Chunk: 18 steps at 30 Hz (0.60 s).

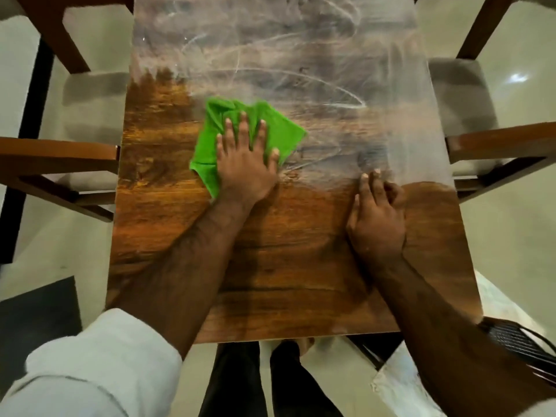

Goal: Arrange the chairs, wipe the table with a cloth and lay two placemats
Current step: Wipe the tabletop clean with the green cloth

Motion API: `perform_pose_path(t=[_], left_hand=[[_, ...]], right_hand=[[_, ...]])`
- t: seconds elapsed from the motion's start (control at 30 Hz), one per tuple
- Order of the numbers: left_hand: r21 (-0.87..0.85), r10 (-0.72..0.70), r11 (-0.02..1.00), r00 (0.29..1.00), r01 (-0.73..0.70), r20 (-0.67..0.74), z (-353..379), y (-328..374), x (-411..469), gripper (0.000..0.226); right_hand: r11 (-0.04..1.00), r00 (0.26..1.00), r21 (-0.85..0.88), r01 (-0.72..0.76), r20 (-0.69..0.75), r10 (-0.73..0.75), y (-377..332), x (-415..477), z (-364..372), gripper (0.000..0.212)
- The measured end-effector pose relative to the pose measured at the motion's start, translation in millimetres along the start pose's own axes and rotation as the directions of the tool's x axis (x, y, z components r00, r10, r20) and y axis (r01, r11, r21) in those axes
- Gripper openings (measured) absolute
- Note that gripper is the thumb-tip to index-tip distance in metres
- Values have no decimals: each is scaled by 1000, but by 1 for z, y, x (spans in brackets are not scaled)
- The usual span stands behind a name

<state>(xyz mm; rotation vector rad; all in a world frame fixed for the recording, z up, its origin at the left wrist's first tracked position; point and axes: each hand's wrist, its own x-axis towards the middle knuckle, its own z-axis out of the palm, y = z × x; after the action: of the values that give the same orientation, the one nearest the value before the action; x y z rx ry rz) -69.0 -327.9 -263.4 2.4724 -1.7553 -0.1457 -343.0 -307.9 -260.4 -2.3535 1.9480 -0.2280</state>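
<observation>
A bright green cloth (279, 132) lies crumpled on the wooden table (270, 281), left of its middle. My left hand (245, 164) presses flat on the cloth, fingers spread over it. My right hand (376, 218) rests on the bare tabletop to the right with its fingers partly curled and nothing in it. Whitish smear streaks cover the far half of the table. A wooden chair with a pale seat (60, 152) stands at the left side and another (496, 139) at the right side. No placemat is in view.
More chair frames show at the far left (45, 25) and far right (487, 25) corners. A dark mat (39, 311) lies on the pale floor at lower left. A black wire-grid object (523, 344) sits by the table's near right corner. My legs stand under the near edge.
</observation>
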Motion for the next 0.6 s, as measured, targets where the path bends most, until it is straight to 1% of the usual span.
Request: perform_pose_path(t=[0.1,0.13,0.2,0.3,0.37,0.43,0.53,0.6], left_hand=[[-16,165,986,986,-164,41,7,46,-63,74],[-21,195,981,979,-194,60,7,50,-85,73],[-16,218,976,973,-217,82,5,37,-110,72],[31,152,988,987,-154,57,1,-10,-91,73],[55,75,995,996,-78,43,-2,-40,-48,73],[42,4,999,999,-6,42,-6,-58,5,73],[11,-91,996,995,90,35,-5,-54,73,74],[18,-108,994,994,108,9,-1,-24,91,74]], right_hand=[[1000,997,11,-10,-70,11,1,-2,7,50],[1000,997,14,-3,-77,5,2,-3,7,50],[1000,998,21,-1,-61,3,4,-2,6,51],[999,1000,25,-22,-14,23,4,-3,5,53],[999,1000,35,-24,20,23,3,-1,4,54],[999,999,35,-23,27,22,4,-1,3,54],[998,999,39,-43,15,42,4,-1,5,54],[998,999,44,-50,13,50,4,0,7,54]])
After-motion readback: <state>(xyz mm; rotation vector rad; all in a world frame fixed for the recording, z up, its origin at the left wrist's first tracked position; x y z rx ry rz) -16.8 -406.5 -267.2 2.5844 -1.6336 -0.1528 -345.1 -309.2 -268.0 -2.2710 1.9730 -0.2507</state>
